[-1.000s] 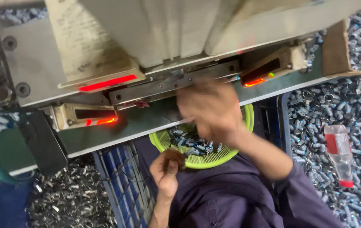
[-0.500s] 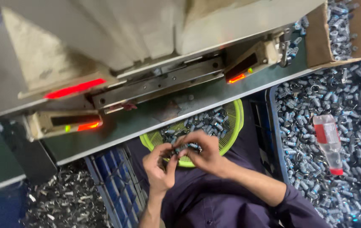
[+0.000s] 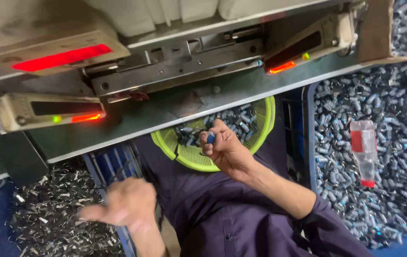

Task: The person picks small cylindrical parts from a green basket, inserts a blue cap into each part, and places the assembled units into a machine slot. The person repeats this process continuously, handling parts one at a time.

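Note:
My right hand [image 3: 225, 150] is closed around a small blue-tipped metal part [image 3: 210, 138], held just above a yellow-green basket [image 3: 260, 128] that lies in my lap with several small metal parts in it. Blurred by motion, my left hand [image 3: 127, 204] is low on the left, over the edge of a blue crate [image 3: 110, 169], fingers apart; I see nothing in it. Above both hands runs the grey metal press bed [image 3: 175, 107], with a steel fixture [image 3: 175, 66] at its middle.
Two sensor bars glow red on the machine, one at the left [image 3: 46, 112] and one at the right [image 3: 308, 43]. A bin of small metal parts [image 3: 394, 143] fills the right side, with a clear plastic bottle [image 3: 363, 150] lying on it. Dark stamped pieces [image 3: 46, 214] pile at lower left.
Both hands were together over the basket half a second ago. Now my left hand has swung down and left, while my right hand stays by the basket holding a part.

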A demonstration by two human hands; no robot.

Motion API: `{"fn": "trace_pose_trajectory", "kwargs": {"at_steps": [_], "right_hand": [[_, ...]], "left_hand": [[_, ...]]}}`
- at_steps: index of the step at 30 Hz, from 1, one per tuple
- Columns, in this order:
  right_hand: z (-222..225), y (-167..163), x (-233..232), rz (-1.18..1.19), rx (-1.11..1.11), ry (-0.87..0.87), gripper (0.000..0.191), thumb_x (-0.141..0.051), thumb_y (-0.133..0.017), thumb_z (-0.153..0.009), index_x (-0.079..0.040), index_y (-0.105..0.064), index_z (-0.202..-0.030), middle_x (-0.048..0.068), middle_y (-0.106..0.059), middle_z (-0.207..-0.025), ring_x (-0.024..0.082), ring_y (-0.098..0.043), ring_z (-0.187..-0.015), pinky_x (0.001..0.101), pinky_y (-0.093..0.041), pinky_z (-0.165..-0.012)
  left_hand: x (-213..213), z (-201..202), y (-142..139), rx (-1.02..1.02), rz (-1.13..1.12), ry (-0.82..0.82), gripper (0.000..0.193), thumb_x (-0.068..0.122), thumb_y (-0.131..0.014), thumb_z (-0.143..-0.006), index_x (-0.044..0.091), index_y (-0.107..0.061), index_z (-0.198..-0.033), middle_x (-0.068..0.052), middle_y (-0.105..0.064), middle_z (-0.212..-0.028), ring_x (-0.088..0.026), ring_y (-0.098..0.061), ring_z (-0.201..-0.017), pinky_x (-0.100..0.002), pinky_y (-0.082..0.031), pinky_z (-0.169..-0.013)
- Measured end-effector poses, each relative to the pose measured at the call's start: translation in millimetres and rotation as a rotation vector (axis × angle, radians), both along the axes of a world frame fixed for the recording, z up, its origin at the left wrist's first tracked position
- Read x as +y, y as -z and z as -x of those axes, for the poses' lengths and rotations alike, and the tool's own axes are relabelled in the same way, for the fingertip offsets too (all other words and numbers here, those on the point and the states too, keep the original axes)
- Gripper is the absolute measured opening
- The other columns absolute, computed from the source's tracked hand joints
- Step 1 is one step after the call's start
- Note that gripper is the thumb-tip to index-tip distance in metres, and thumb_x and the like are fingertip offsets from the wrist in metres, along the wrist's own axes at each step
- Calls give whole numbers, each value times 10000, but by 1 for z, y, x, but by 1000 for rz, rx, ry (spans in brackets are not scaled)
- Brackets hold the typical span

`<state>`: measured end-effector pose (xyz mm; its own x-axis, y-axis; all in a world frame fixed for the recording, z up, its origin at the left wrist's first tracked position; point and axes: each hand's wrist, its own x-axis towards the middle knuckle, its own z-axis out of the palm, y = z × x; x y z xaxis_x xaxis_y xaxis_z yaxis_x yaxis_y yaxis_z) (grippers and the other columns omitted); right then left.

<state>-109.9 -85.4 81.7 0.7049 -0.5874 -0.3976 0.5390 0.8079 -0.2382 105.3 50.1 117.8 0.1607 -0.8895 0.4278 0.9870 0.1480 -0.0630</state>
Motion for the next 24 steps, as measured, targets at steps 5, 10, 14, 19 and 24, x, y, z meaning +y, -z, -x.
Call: {"fn": "trace_pose_trajectory", "kwargs": {"at_steps": [5,10,14,19,24], "right_hand": [[-24,-64,-51,697,110,126,287,-80,-784,-967,-90,-519,-1077,98,-639,-907,186,-631,-838,330,-547,-731],[-65,-123,-142,2430,736,526,311,5,-757,-893,-10,-541,-1116,199,-682,-1080,332,-668,-942,378,-552,-750],[-82,-107,-154,2325,973,420,431,87,-675,-778,-78,-604,-1169,21,-714,-1051,258,-684,-943,384,-549,-842],[-77,-101,-160,2251,908,217,409,71,-684,-799,-85,-612,-1171,-8,-722,-1039,247,-689,-917,377,-516,-824],[-60,-136,-143,2326,981,380,317,-59,-716,-784,-86,-659,-1094,66,-727,-1077,331,-686,-972,428,-524,-859]], "left_hand": [[-7,22,0,-667,-401,-160,478,396,-688,-944,-81,-708,-921,-174,-742,-856,-217,-668,-668,-320,-547,-582],[-31,49,0,-1376,-712,-240,236,170,-676,-925,-61,-723,-913,-147,-745,-847,-235,-715,-740,-343,-544,-689],[-49,72,7,-1936,-754,-460,138,126,-703,-879,4,-717,-942,-130,-734,-913,-320,-706,-828,-390,-543,-734],[-66,89,29,-2280,-689,-528,125,148,-721,-884,45,-718,-954,-146,-704,-956,-383,-650,-914,-466,-525,-790],[-104,105,88,-2438,-573,-729,192,184,-749,-843,47,-709,-971,-176,-698,-997,-376,-647,-964,-470,-528,-799]]}}
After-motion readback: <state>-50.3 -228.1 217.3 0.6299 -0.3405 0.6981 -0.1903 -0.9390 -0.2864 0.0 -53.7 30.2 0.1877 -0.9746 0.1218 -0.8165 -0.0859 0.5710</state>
